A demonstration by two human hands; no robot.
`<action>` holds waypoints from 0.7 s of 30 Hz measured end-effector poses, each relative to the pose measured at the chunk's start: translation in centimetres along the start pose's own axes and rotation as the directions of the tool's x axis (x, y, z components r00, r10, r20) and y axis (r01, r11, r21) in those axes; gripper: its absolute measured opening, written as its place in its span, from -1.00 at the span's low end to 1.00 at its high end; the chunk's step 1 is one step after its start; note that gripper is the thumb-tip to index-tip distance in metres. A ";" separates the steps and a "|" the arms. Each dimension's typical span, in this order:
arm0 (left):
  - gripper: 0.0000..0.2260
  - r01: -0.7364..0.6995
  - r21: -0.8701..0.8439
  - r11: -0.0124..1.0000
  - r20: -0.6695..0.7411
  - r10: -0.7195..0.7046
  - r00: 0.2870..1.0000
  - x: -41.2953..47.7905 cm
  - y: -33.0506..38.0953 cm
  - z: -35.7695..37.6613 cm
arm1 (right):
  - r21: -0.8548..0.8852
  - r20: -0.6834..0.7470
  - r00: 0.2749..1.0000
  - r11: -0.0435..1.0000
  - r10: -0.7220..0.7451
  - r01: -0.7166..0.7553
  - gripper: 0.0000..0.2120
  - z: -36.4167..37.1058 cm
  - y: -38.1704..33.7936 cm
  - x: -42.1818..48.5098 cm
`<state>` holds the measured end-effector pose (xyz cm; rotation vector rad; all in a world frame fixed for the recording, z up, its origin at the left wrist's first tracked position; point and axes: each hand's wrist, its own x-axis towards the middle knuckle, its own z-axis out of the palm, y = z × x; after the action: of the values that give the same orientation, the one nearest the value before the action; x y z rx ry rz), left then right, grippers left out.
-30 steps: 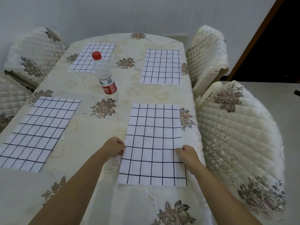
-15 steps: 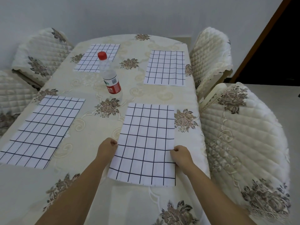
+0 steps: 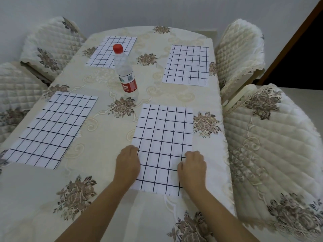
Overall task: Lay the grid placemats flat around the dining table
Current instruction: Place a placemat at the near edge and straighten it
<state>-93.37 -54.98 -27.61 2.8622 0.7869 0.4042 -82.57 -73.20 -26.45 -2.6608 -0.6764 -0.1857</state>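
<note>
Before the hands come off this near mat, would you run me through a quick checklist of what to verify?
1. Near right placemat lies flat, no visible folds: ok.
2. Left hand and right hand rest on its side edges: ok; whether they pinch or only press: cannot tell.
3. It clears the table's right edge: ok.
4. It lines up with the far right placemat: not ok, it sits further left.
5. Water bottle stands upright, clear of the near mat: ok.
6. Four mats laid: ok.

Quilted floral chairs (image 3: 272,147) flank a white wall (image 3: 157,11).
</note>
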 end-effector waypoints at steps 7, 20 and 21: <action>-0.59 -0.039 -0.001 0.999 0.257 0.038 0.966 -2.9 2.0 2.5 | 0.132 0.316 0.862 0.918 -0.396 0.373 -0.55 4.6 -4.3 -5.0; -0.60 0.038 0.030 0.999 0.240 -0.045 0.970 -1.8 -2.0 1.3 | 0.145 0.113 0.980 0.978 -0.166 0.149 -0.65 2.1 2.6 -1.2; -0.67 0.049 0.032 0.998 0.222 -0.055 0.974 -1.3 -1.3 1.3 | 0.159 0.103 0.979 0.975 -0.175 0.158 -0.66 2.1 1.3 -0.3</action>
<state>-94.65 -54.66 -29.40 2.8377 0.8272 0.0635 -82.14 -73.55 -28.89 -2.4858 -0.9155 -0.0227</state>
